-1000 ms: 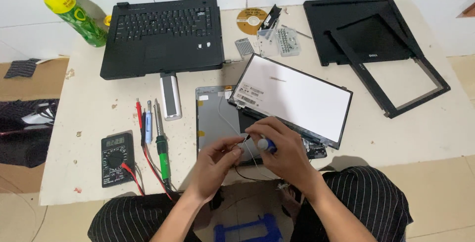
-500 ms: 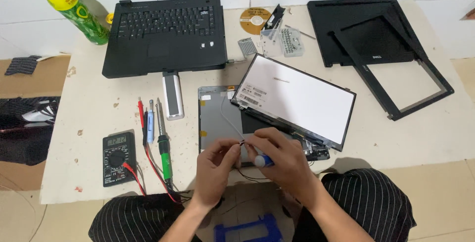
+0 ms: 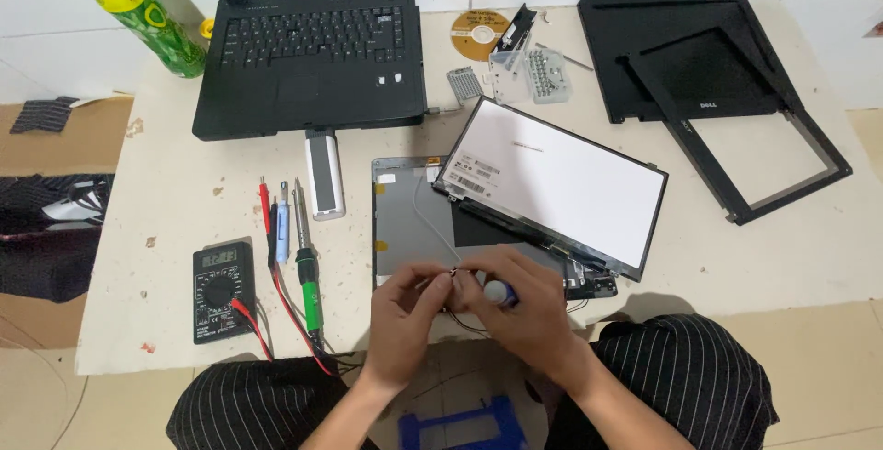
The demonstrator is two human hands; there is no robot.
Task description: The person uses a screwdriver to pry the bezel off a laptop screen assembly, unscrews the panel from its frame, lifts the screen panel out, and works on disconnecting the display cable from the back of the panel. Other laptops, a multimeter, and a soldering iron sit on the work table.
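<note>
My left hand (image 3: 405, 317) and my right hand (image 3: 515, 307) meet at the near edge of a grey laptop lid (image 3: 405, 220). The right hand grips a screwdriver with a blue and white handle (image 3: 499, 294). The left hand's fingers pinch a small dark part with thin wires (image 3: 451, 275) at the lid's near edge. A detached screen panel (image 3: 561, 179), pale side up, lies tilted across the lid just beyond my hands.
A black laptop base (image 3: 313, 59) lies at the far left, a black lid and bezel frame (image 3: 727, 91) at the far right. Multimeter (image 3: 221, 289), soldering iron (image 3: 308, 275) and pens lie left. A green bottle (image 3: 143, 13), disc (image 3: 478, 27) and bit set (image 3: 543, 73) sit behind.
Both hands stay together at the lid's near edge, with only small shifts of the fingers and screwdriver. The view has drifted slightly.
</note>
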